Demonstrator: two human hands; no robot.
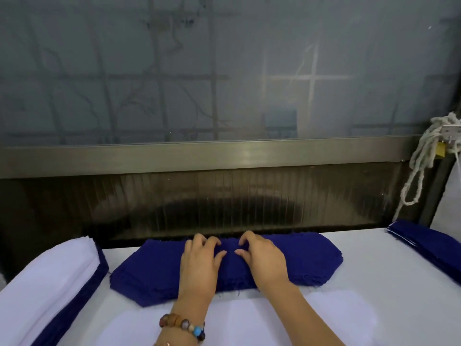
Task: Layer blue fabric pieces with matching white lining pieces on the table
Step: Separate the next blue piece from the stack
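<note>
— What lies under the hands?

— A blue stack (pixel 154 268) with clipped corners, set mid-bench against the far edge, its near edge frayed. The left hand (pixel 199 264) and right hand (pixel 265 262) rest on its middle, palms down, just beside each other. The fingers (pixel 212 242) are curled, tips pressing the top layer where the cloth bunches between them; they clamp nothing that can be made out.

— And around it?

— A white piece (pixel 336 310) lies flat on the bench (pixel 374 255) just before the stack. Left, a white pile (pixel 50 278) edged in blue reaches the bench's corner. Right, a second blue pile (pixel 429 243) runs out of view. Bare bench shows between stack and right pile. Behind, a dark panel (pixel 224 196) closes the far edge; a rope (pixel 421 156) hangs at right. A bead bracelet (pixel 184 325) circles the left wrist.
</note>
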